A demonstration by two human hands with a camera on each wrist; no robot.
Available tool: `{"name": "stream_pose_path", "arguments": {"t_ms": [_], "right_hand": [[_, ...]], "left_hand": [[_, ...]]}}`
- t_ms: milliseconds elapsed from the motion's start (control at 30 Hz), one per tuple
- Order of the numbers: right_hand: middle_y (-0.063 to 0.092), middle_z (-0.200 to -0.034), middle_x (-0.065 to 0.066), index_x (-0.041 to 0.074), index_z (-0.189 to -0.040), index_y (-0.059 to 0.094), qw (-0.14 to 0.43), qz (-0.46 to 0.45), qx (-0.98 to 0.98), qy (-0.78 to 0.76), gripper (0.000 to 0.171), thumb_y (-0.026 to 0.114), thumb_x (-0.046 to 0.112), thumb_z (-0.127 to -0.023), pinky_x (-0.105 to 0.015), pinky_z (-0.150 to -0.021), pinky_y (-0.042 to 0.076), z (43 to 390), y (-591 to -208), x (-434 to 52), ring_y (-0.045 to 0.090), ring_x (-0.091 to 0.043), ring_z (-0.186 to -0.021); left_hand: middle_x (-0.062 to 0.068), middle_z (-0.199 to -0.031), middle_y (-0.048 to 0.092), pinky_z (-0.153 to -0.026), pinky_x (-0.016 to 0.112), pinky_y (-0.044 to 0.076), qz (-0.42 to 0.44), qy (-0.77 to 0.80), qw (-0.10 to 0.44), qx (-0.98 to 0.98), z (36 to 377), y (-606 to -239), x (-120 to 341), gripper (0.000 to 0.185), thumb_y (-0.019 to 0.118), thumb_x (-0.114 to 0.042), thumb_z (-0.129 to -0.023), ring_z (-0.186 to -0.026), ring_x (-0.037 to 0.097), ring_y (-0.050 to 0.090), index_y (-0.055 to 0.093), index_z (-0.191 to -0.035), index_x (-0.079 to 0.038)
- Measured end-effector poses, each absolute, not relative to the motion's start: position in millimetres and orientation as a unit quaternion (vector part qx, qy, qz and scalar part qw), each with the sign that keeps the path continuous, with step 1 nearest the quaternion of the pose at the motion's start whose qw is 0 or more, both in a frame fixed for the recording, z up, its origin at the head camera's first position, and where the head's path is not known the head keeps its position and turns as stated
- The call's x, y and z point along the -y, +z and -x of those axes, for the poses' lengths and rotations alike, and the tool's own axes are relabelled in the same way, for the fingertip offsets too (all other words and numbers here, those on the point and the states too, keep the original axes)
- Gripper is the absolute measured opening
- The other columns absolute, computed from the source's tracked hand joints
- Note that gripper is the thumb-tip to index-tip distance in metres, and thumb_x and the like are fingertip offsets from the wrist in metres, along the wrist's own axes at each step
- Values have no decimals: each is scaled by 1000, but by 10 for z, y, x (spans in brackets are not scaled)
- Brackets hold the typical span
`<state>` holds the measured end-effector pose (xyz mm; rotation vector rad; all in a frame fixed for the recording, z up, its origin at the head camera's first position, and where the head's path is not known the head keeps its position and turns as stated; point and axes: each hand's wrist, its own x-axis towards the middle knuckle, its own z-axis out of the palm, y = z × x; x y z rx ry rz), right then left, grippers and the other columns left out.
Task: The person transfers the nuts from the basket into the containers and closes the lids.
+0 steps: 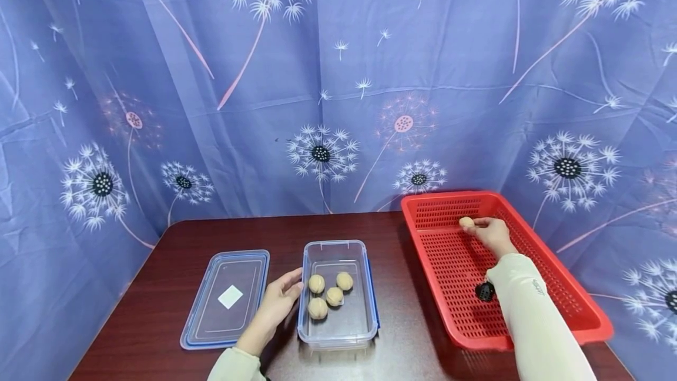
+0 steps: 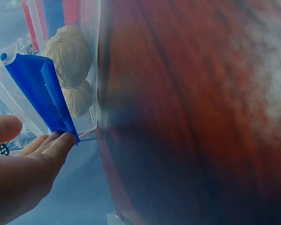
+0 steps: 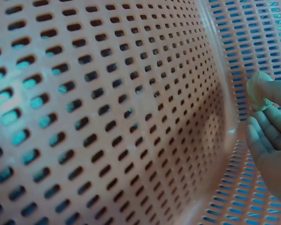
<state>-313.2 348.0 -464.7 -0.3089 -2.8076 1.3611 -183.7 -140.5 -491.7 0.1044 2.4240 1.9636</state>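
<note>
While the right hand (image 1: 492, 234) is pinching a walnut (image 1: 466, 222) between fingertips near the far wall of the red basket (image 1: 576, 310), the left hand (image 1: 277, 304) is resting with fingers straight against the left side of the clear container (image 1: 365, 328), by its blue clasp (image 2: 40, 91). Four walnuts (image 1: 329, 296) are already lying in that container. To do this step well, I judge the right hand should be keeping its pinch firm, lifting clear of the basket's near-left rim, and travelling left to the container's open far end, while the left hand is bracing the box so it is not sliding on the dark wooden table (image 1: 174, 240). The basket's raised wall is standing in the way. A lid (image 1: 227, 298) is lying flat just left of the container, touching nothing.
</note>
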Motion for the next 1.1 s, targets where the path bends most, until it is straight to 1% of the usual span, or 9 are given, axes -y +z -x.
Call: {"name": "stream_pose_path", "arguments": {"t_ms": [167,267,367,433,500,567,633,767,1100], "right_hand": [[43,-134,-34,-12,-134,44,3,83,891,447,58,59,30,-95,-53,-93,46,3131,-4515,-3453,45,-46,-120],[46,-131,-34,-13,-132,45,10,73,898,433,58,59,29,-95,-46,-85,50,3109,-4441,-3446,50,-43,-112],[55,-120,-32,-13,-130,48,18,58,907,416,56,61,29,-95,-34,-72,51,3093,-4403,-3464,57,-34,-95],[59,-115,-30,-12,-129,50,27,51,911,407,55,62,29,-94,-28,-67,49,3096,-4393,-3479,58,-25,-87],[61,-112,-28,-11,-128,52,37,47,913,403,55,64,30,-93,-27,-66,48,3100,-4381,-3482,56,-22,-84],[60,-115,-29,-10,-129,52,39,48,910,411,57,64,32,-93,-30,-71,50,3098,-4360,-3474,58,-26,-89],[54,-125,-32,-10,-131,50,40,47,906,419,58,62,33,-93,-37,-80,51,3083,-4332,-3453,56,-35,-103],[53,-127,-32,-9,-132,49,44,38,902,427,61,62,36,-93,-43,-88,51,3052,-4255,-3394,52,-42,-115],[62,-117,-29,-8,-125,56,78,-33,906,416,53,67,31,-91,-18,-73,50,2940,-3947,-3072,59,-37,-107]], "left_hand": [[29,-136,49,-103,46,44,-33,627,7,-779,1861,-4925,1417,40,50,-3,-97,-122,40,52,46,-135,12],[28,-135,50,-104,46,43,-31,628,9,-778,1860,-4940,1416,40,50,-2,-97,-122,39,52,47,-134,11],[28,-134,51,-104,47,42,-30,627,10,-778,1854,-4957,1412,40,51,-2,-97,-121,38,53,48,-134,11],[28,-134,51,-104,48,42,-30,628,10,-778,1850,-4959,1410,40,51,-2,-97,-121,38,53,48,-134,11],[28,-134,51,-104,47,43,-31,626,8,-780,1854,-4957,1410,40,51,-3,-97,-120,38,53,47,-134,11],[28,-134,51,-103,46,43,-30,625,7,-780,1855,-4950,1411,39,51,-3,-97,-120,38,53,48,-134,11],[28,-134,51,-103,46,44,-31,624,6,-781,1855,-4945,1411,39,51,-3,-97,-120,38,54,48,-133,11],[28,-134,52,-103,46,44,-30,625,8,-780,1849,-4936,1409,39,51,-3,-97,-120,38,54,48,-133,11],[29,-134,51,-103,45,44,-29,632,13,-774,1841,-4919,1414,40,51,-3,-97,-121,38,53,47,-134,12]]}}
